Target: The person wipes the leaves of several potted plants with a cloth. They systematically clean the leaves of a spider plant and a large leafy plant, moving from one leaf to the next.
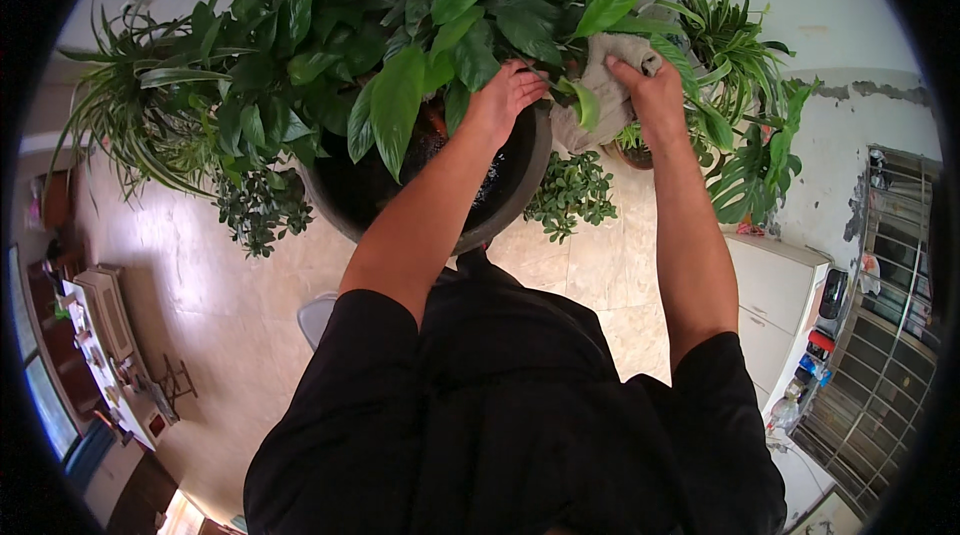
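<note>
My right hand (656,93) is closed on a crumpled beige cloth (600,100), which hangs beside the pot's right rim among the leaves. A yellowish-green leaf (585,107) lies against the front of the cloth. To the left, above the rim of the big dark round pot (535,170), my left hand (508,100) has its fingers bent close together by a dark leaf edge. What they grip is hidden. Broad-leaved plants (400,100) rise from the pot and overhang its opening, where dark wet-looking contents and a spot of orange show.
Spider plants (165,110) spread at the left, and another striped plant (725,35) stands at the right. Small-leaved plants (572,197) flank the pot. A white cabinet (765,305) and a barred window (880,315) are on the right. Pale tiles (220,315) cover the floor.
</note>
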### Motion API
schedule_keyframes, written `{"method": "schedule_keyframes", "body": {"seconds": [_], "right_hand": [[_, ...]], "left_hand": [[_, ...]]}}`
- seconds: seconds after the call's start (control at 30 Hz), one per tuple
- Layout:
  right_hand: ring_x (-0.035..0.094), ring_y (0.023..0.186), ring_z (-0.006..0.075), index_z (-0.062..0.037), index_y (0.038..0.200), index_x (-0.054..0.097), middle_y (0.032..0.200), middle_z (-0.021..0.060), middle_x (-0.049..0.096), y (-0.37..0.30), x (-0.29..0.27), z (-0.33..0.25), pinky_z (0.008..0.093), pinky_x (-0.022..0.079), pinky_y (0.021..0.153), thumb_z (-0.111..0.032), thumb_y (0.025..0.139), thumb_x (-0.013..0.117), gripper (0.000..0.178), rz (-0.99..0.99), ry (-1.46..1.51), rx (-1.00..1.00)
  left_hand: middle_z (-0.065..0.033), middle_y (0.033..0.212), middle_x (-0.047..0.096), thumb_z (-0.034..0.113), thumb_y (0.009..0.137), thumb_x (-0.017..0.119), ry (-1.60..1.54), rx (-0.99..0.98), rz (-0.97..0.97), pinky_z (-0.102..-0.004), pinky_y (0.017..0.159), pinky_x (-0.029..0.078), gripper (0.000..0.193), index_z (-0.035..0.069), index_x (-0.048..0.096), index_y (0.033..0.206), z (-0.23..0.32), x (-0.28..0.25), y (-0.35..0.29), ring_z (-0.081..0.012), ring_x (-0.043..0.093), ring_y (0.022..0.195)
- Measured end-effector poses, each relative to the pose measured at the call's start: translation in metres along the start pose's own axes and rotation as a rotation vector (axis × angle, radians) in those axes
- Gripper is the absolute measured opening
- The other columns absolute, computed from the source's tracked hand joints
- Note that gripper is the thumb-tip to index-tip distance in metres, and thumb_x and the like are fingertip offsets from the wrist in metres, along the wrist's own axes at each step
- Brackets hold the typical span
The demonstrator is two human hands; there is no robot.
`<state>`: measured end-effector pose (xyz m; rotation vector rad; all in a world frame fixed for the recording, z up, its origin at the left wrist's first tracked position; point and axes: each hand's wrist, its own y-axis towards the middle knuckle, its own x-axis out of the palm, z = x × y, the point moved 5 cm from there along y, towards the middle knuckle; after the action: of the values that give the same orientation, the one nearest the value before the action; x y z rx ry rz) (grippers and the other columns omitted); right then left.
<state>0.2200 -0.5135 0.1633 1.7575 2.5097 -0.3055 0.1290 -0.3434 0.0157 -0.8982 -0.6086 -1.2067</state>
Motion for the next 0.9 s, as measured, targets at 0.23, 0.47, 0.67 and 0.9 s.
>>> {"method": "schedule_keyframes", "body": {"seconds": [0.23, 0.47, 0.67, 0.9], "right_hand": [[0.069, 0.090, 0.0155, 0.0023, 0.114, 0.072, 0.105, 0.0066, 0.076, -0.021, -0.009, 0.020, 0.0310, 0.056, 0.082, -0.001, 0.091, 0.073, 0.023, 0.031, 0.102, -0.005], [0.069, 0.088, 0.0146, 0.0010, 0.113, 0.072, 0.102, 0.0058, 0.076, -0.044, -0.028, 0.065, 0.0311, 0.055, 0.080, -0.003, 0.090, 0.074, 0.023, 0.090, 0.128, 0.098], [0.069, 0.087, 0.0145, 0.0002, 0.113, 0.072, 0.102, 0.0062, 0.076, -0.072, -0.028, 0.111, 0.0315, 0.055, 0.081, -0.007, 0.090, 0.077, 0.025, 0.092, 0.086, 0.175], [0.072, 0.094, 0.0231, -0.0018, 0.120, 0.071, 0.106, 0.0140, 0.077, -0.100, -0.022, 0.115, 0.0343, 0.054, 0.088, -0.017, 0.085, 0.079, 0.039, 0.028, -0.177, 0.044]], "left_hand": [[-0.0280, 0.143, 0.052, 0.033, 0.112, 0.043, -0.190, 0.040, -0.099, -0.0485, 0.113, 0.045, 0.035, 0.005, 0.048, 0.133, -0.012, 0.004, 0.009, -0.0388, 0.055, 0.132], [-0.0188, 0.136, 0.053, 0.030, 0.112, 0.043, -0.216, -0.006, 0.138, -0.0509, 0.113, 0.044, 0.032, 0.005, 0.051, 0.130, -0.015, -0.002, 0.012, -0.0392, 0.056, 0.128], [-0.0249, 0.131, 0.053, 0.010, 0.102, 0.061, -0.089, 0.096, 0.205, -0.0623, 0.119, 0.040, 0.022, 0.000, 0.055, 0.120, -0.023, -0.021, 0.014, -0.0492, 0.046, 0.136], [-0.0076, 0.116, 0.052, -0.009, 0.091, 0.068, 0.162, 0.092, 0.233, -0.0505, 0.102, 0.056, 0.042, 0.008, 0.056, 0.127, -0.018, -0.037, 0.013, -0.0284, 0.060, 0.112]]}}
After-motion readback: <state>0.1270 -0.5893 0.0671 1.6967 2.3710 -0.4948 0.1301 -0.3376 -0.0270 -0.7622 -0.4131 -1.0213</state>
